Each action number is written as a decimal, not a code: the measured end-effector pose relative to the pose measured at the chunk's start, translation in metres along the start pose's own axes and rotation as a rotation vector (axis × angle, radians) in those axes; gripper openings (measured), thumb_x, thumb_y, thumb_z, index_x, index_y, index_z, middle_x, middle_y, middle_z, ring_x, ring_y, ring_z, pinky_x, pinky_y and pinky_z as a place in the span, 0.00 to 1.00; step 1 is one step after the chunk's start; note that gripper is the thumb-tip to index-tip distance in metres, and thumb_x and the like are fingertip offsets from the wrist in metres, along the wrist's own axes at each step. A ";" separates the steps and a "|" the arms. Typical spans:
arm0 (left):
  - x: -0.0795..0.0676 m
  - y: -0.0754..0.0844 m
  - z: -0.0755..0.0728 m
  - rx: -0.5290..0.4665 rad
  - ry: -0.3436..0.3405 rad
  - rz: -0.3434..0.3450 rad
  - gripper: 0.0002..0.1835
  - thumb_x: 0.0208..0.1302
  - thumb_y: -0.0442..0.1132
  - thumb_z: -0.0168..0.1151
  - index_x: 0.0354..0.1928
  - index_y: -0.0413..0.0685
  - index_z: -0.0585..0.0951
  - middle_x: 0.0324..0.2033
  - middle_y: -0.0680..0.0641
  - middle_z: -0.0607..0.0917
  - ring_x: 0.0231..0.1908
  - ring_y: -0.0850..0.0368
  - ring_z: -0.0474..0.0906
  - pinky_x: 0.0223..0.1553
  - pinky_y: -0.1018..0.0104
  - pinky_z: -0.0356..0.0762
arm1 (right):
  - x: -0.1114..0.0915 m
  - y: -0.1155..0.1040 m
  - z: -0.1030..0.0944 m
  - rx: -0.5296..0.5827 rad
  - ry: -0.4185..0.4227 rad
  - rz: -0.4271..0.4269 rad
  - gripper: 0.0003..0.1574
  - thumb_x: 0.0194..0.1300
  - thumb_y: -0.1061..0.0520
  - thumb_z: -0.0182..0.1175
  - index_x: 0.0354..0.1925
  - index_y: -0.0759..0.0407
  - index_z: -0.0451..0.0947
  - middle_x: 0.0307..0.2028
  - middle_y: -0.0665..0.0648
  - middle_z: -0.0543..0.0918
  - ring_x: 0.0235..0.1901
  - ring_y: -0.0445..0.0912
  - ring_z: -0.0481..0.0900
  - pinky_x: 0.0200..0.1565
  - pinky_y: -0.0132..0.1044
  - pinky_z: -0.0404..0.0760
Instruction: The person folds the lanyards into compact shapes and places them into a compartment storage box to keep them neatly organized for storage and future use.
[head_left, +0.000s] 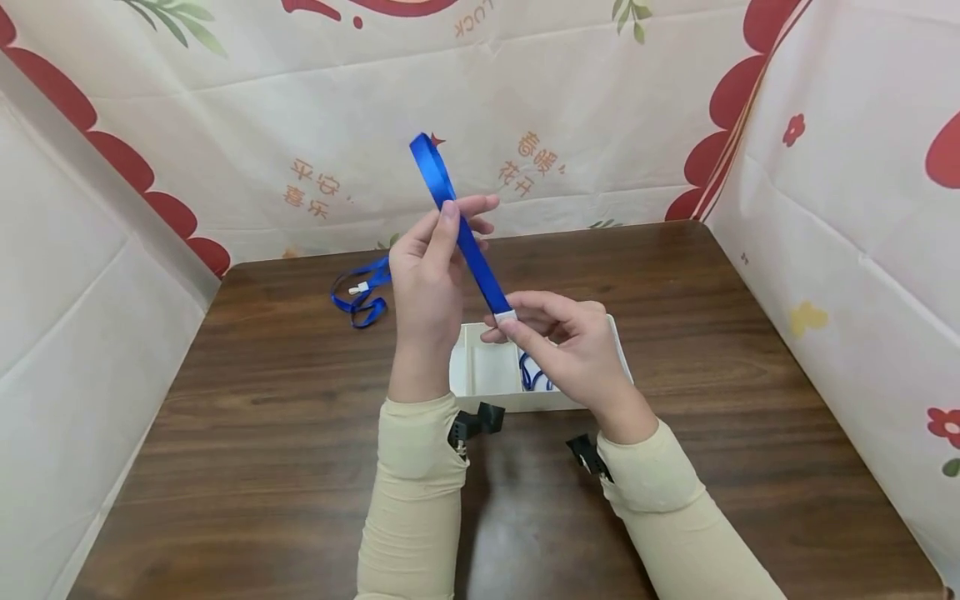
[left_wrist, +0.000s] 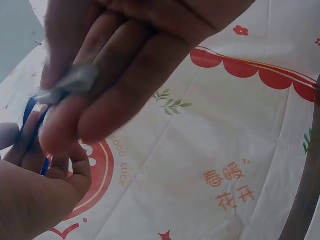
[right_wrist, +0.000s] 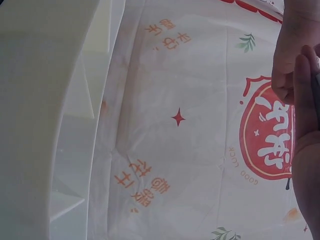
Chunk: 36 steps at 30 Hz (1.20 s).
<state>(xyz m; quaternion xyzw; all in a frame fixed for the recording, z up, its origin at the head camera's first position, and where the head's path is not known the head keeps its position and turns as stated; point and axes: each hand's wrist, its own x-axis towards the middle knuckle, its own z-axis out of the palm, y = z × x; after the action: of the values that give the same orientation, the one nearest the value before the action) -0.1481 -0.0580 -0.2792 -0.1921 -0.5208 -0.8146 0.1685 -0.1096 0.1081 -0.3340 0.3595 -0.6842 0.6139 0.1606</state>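
Strap (head_left: 478,265) held up over table (head_left: 262,458), on a slant

Long axis diag.: looped end up-L, white clip (head_left: 506,317) down-R. L hand (head_left: 427,279) pinches it partway along, R hand (head_left: 566,342) pinches clip end; strap runs btwn. Box (head_left: 525,402) partly hidden behind R hand; L wrist view blurry.

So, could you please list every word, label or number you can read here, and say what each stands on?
"平安喜乐": on the backdrop cloth
"春暖花开": on the same cloth
"GOOD LUCK": on the cloth, beside the red emblem
White characters on the emblem: partly covered, not surely readable
Held blue lanyard and white box: no lettering visible
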 end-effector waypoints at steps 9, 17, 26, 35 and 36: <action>0.010 0.007 -0.004 0.064 0.015 -0.007 0.21 0.86 0.44 0.48 0.52 0.38 0.88 0.44 0.53 0.93 0.47 0.50 0.84 0.52 0.58 0.80 | 0.001 -0.004 -0.004 -0.003 -0.031 0.300 0.25 0.70 0.68 0.68 0.63 0.67 0.82 0.45 0.67 0.93 0.44 0.42 0.94 0.55 0.37 0.89; 0.024 0.022 -0.008 0.060 0.064 0.020 0.17 0.86 0.41 0.49 0.52 0.39 0.86 0.43 0.51 0.93 0.46 0.50 0.84 0.49 0.58 0.79 | 0.004 -0.001 -0.008 -0.069 -0.104 0.694 0.19 0.73 0.57 0.69 0.60 0.59 0.85 0.45 0.59 0.94 0.48 0.51 0.94 0.61 0.56 0.86; 0.029 0.034 -0.014 0.122 -0.066 0.027 0.14 0.84 0.37 0.49 0.58 0.38 0.82 0.48 0.48 0.91 0.49 0.45 0.84 0.54 0.57 0.81 | 0.004 -0.004 -0.010 -0.095 -0.089 0.733 0.14 0.73 0.55 0.69 0.54 0.59 0.87 0.46 0.57 0.94 0.48 0.52 0.94 0.55 0.50 0.87; 0.040 0.054 -0.026 0.524 -0.459 -0.127 0.32 0.78 0.37 0.60 0.78 0.58 0.61 0.58 0.42 0.82 0.59 0.51 0.81 0.62 0.51 0.82 | 0.001 -0.010 -0.016 -0.236 -0.038 0.675 0.12 0.73 0.56 0.69 0.53 0.56 0.89 0.47 0.58 0.93 0.49 0.53 0.92 0.56 0.52 0.86; 0.041 0.056 -0.027 0.571 -0.483 -0.151 0.35 0.77 0.38 0.61 0.79 0.63 0.59 0.55 0.42 0.83 0.57 0.51 0.81 0.61 0.51 0.82 | 0.001 -0.011 -0.016 -0.256 -0.031 0.666 0.12 0.73 0.56 0.69 0.52 0.56 0.89 0.47 0.58 0.93 0.47 0.53 0.91 0.56 0.52 0.86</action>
<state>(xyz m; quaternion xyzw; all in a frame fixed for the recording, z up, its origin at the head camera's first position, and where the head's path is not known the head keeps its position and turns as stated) -0.1612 -0.1077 -0.2255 -0.2850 -0.7640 -0.5782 0.0269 -0.1065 0.1234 -0.3224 0.1029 -0.8377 0.5362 -0.0149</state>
